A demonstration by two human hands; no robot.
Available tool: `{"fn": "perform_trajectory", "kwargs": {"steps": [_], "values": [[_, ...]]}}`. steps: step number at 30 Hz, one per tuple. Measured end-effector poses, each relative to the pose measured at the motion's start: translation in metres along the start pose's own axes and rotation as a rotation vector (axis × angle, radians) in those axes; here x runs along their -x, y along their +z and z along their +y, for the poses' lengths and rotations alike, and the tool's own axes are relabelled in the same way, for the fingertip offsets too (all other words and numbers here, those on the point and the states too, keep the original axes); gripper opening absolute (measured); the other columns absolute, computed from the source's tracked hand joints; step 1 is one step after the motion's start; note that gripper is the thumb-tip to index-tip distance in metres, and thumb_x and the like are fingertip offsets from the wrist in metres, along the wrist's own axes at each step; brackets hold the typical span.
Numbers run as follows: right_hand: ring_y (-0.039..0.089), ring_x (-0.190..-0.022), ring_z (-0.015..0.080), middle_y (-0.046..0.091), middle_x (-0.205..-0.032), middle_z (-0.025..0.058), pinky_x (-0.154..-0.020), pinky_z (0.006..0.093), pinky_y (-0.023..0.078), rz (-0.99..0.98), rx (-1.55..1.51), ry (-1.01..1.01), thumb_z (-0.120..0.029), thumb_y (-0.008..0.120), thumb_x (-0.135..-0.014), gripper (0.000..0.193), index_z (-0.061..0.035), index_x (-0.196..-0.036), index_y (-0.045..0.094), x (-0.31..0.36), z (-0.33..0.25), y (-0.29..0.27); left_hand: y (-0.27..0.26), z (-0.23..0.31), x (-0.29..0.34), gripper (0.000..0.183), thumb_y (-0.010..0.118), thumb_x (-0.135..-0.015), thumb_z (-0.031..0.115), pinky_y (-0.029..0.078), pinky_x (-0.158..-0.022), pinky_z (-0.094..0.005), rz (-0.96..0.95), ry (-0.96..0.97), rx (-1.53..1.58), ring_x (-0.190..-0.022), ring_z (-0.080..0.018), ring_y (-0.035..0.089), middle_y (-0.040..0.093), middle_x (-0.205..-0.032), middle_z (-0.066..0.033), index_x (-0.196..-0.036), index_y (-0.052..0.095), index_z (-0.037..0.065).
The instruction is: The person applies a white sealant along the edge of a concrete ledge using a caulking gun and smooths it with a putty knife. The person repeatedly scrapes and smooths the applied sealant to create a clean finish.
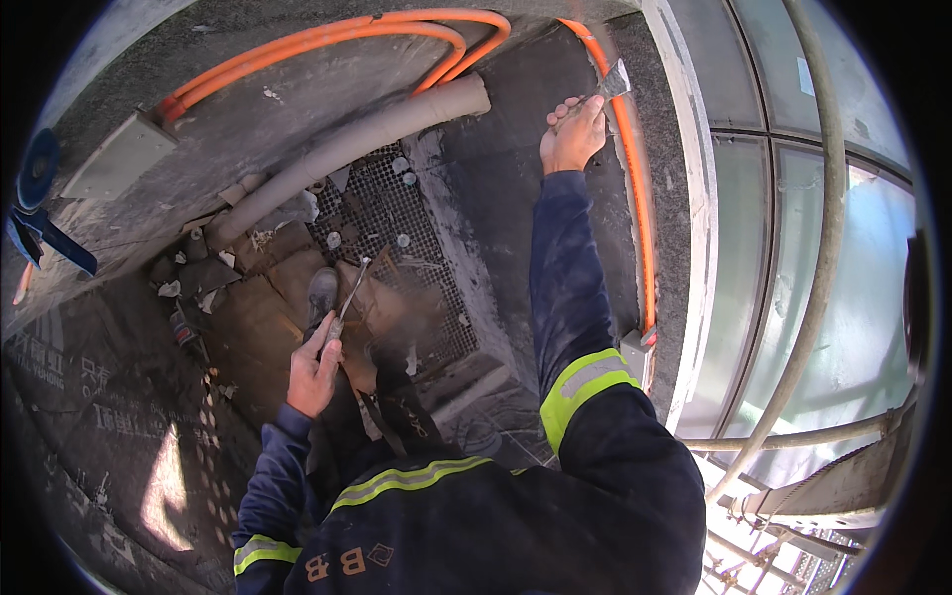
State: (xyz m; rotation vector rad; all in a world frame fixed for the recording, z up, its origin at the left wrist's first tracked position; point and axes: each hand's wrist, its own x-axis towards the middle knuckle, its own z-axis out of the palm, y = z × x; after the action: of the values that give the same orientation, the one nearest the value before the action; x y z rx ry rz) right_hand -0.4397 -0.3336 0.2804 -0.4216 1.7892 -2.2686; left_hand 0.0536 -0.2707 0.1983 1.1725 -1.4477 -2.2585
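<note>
My right hand (575, 137) reaches far up and is closed around a putty knife (616, 79). Its flat metal blade lies at the orange conduit (632, 164) that runs down the dark wall. Whether the blade touches the conduit or the wall, I cannot tell. Lower and to the left, my left hand (315, 369) grips a slim metal hand tool (351, 290) by its handle. That tool points up and away, with a pale dab at its tip; its exact kind is unclear. A shoe (322, 290) shows just beyond this hand.
A thick grey pipe (347, 149) slants across the far left wall, below more orange conduit (317, 42). Rubble and flattened cardboard (253, 312) litter the floor beside a black grid mat (397, 213). Glass panels (739, 268) and scaffold tubes (821, 228) stand at the right.
</note>
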Motion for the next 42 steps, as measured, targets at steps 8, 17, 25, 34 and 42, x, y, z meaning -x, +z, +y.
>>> {"fn": "perform_trajectory", "kwargs": {"steps": [8, 17, 25, 34, 42], "values": [[0.054, -0.061, 0.0155, 0.056, -0.084, 0.0064, -0.051, 0.0302, 0.045, -0.018, 0.041, 0.036, -0.033, 0.045, -0.107, 0.028, -0.0060, -0.099, 0.049, 0.026, 0.011, -0.022, 0.003, -0.002, -0.003, 0.052, 0.053, -0.105, 0.025, 0.039, -0.063, -0.0207, -0.011, -0.029, 0.051, -0.068, -0.0045, 0.043, 0.051, -0.080, 0.0030, -0.148, 0.043, -0.004], [0.054, -0.063, 0.0151, 0.055, -0.086, 0.0063, -0.052, 0.0296, 0.045, 0.114, 0.007, 0.084, -0.033, 0.043, -0.107, 0.030, -0.0051, -0.099, 0.050, 0.024, -0.013, -0.012, 0.011, 0.006, -0.010, 0.053, 0.052, -0.105, 0.025, 0.040, -0.064, -0.0210, -0.029, -0.014, 0.051, -0.070, -0.0053, 0.044, 0.051, -0.080, 0.0028, -0.148, 0.042, -0.006], [0.053, -0.062, 0.0140, 0.055, -0.085, 0.0059, -0.051, 0.0281, 0.044, 0.106, -0.023, 0.062, -0.033, 0.043, -0.107, 0.030, -0.0059, -0.096, 0.051, 0.023, -0.019, -0.017, 0.002, 0.002, -0.003, 0.053, 0.053, -0.105, 0.024, 0.040, -0.064, -0.0209, 0.014, 0.002, 0.050, -0.069, -0.0055, 0.044, 0.051, -0.079, 0.0028, -0.148, 0.042, -0.006], [0.053, -0.059, 0.0138, 0.056, -0.080, 0.0056, -0.049, 0.0282, 0.043, 0.037, 0.136, -0.063, -0.034, 0.045, -0.107, 0.032, -0.0047, -0.097, 0.052, 0.016, -0.005, -0.037, -0.009, -0.004, 0.007, 0.052, 0.053, -0.105, 0.024, 0.038, -0.062, -0.0202, 0.039, -0.051, 0.030, -0.068, -0.0043, 0.042, 0.050, -0.078, 0.0038, -0.148, 0.043, -0.005], [0.055, -0.054, 0.0127, 0.058, -0.077, 0.0074, -0.044, 0.0276, 0.043, -0.021, 0.195, -0.136, -0.032, 0.048, -0.107, 0.032, -0.0022, -0.095, 0.052, 0.038, 0.002, -0.042, 0.006, -0.002, -0.006, 0.054, 0.053, -0.105, 0.027, 0.040, -0.064, -0.0216, -0.005, -0.015, 0.006, -0.069, -0.0054, 0.043, 0.051, -0.079, 0.0032, -0.148, 0.043, -0.004]]}}
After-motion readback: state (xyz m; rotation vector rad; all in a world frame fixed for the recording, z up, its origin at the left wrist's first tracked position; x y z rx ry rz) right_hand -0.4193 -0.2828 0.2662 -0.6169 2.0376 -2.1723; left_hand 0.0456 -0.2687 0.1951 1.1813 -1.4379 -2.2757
